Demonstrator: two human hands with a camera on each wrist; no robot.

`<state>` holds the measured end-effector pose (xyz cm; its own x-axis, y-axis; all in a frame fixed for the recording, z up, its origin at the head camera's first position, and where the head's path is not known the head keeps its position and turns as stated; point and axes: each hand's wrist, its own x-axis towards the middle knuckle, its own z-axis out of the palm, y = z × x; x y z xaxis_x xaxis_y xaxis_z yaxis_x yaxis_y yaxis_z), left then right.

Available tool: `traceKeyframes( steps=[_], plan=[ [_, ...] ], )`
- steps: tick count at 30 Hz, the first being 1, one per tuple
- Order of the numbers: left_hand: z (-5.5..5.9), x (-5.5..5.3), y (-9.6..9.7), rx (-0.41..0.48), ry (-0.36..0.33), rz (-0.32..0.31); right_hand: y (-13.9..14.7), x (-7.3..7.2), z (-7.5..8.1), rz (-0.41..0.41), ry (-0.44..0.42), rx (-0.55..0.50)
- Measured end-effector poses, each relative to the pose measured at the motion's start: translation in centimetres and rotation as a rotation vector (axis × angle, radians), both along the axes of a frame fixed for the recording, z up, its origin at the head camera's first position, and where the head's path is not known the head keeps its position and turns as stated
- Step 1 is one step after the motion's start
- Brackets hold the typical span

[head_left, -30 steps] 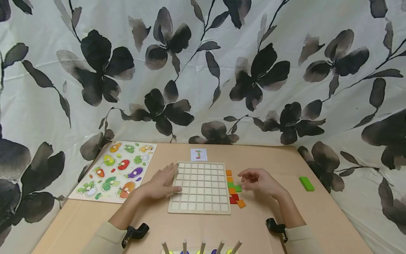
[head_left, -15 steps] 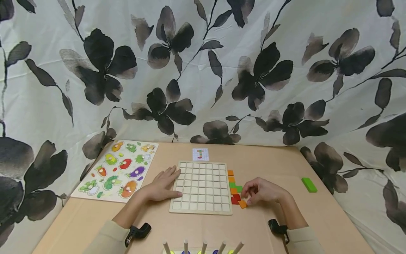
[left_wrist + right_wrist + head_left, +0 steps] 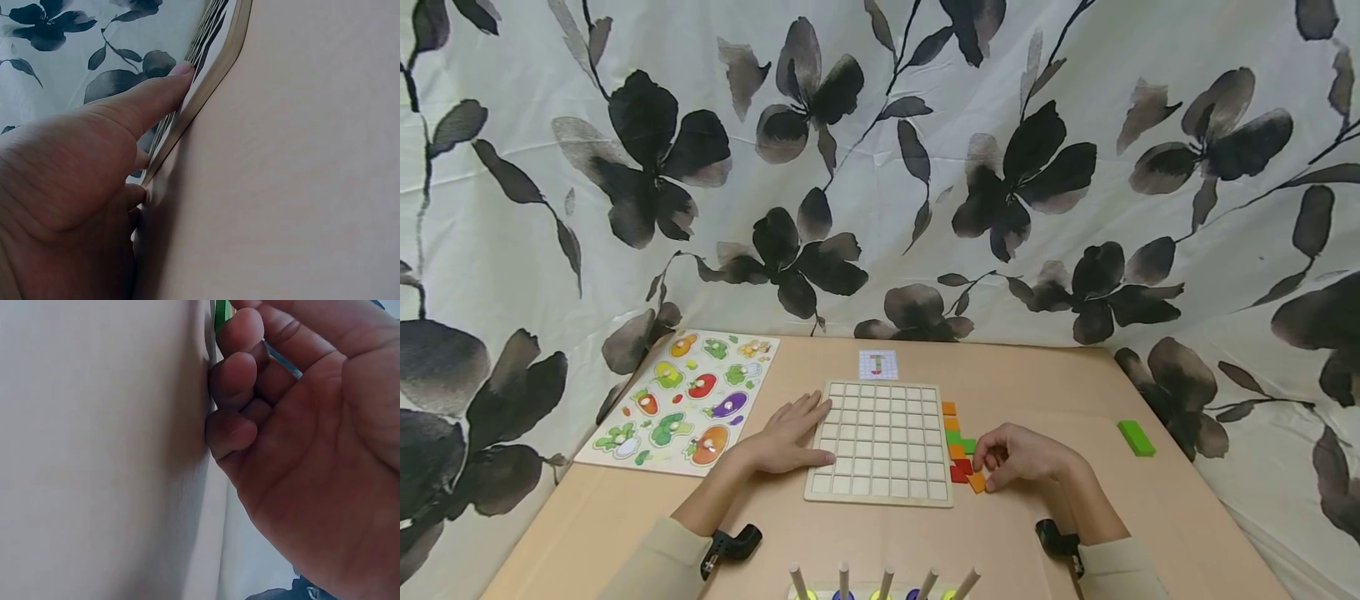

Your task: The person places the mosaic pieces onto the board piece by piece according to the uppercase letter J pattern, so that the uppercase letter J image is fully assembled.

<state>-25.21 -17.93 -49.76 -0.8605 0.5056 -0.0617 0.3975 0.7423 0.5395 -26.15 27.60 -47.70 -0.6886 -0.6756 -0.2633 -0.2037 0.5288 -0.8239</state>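
The right grip (image 3: pixel 1022 455) is curled, its tips at a loose orange tile (image 3: pixel 976 482), lower right of centre; whether clamped on it, I cannot tell. The left grip (image 3: pixel 784 437), fingers spread apart, rests on the left edge of the board (image 3: pixel 881 451), mid-frame. Every tile in sight lies off the board, on the worktop (image 3: pixel 1037 375): placing seems not yet begun. A J card (image 3: pixel 877 364) sits above the board.
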Motion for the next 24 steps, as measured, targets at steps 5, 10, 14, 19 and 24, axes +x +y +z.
traceKeyframes(
  steps=[5, 10, 14, 19, 24],
  plan=[
    [-0.2, -0.1, 0.0, -0.001, -0.003, 0.005, -0.3, 0.2, 0.2, -0.016, 0.018, 0.034],
    [-0.2, -0.1, 0.0, -0.007, -0.005, 0.01, -0.6, 0.4, 0.4, -0.021, 0.02, 0.036],
    [-0.2, -0.1, 0.0, -0.012, 0.001, 0.01, -0.8, 0.5, 0.6, -0.012, 0.035, 0.03],
    [-0.3, -0.1, 0.0, -0.015, -0.001, 0.011, -1.1, 0.5, 0.7, -0.021, 0.036, 0.038],
    [-0.3, -0.1, 0.0, -0.016, -0.01, 0.018, -1.1, 0.5, 0.7, -0.041, 0.028, 0.059]
  ],
)
